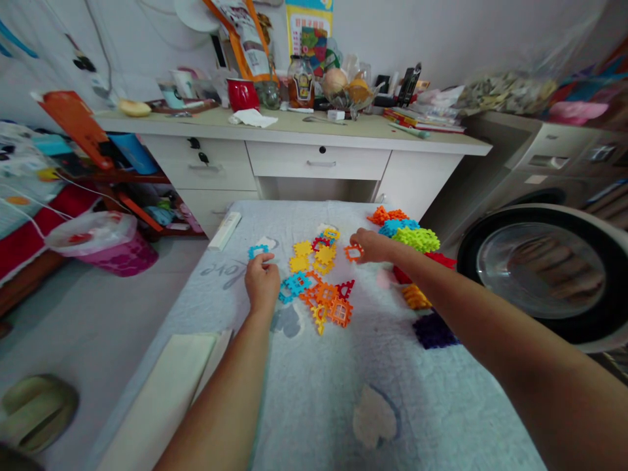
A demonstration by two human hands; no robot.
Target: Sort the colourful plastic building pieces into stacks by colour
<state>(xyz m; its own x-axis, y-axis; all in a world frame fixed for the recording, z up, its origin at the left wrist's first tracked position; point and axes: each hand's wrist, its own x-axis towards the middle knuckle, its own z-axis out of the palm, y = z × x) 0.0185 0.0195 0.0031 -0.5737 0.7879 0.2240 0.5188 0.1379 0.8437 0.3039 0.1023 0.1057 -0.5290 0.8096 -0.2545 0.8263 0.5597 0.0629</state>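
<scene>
My left hand (pixel 261 281) is at a blue plastic building piece (pixel 258 250), an open square with notched edges, its fingertips against the near side. Between thumb and fingers of my right hand (pixel 369 246) is an orange square frame piece (pixel 352 252) with the same notched edges. A loose heap of such pieces lies between the hands: yellow pieces (pixel 301 256), blue pieces (pixel 295 286), orange pieces (pixel 339 312) and a dark red triangle (pixel 345 288). Sorted stacks stand to the right, with a lime green stack (pixel 417 239), a blue stack (pixel 395 226) and a dark purple stack (pixel 434 330).
A pale cloth with heart prints (pixel 314 418) covers the table. A white box (pixel 226 231) lies at its far left corner and white boards (pixel 171 373) at the near left. Beyond stands a cluttered white desk (pixel 318 160). At right is a washing machine (pixel 544 275) with its door open.
</scene>
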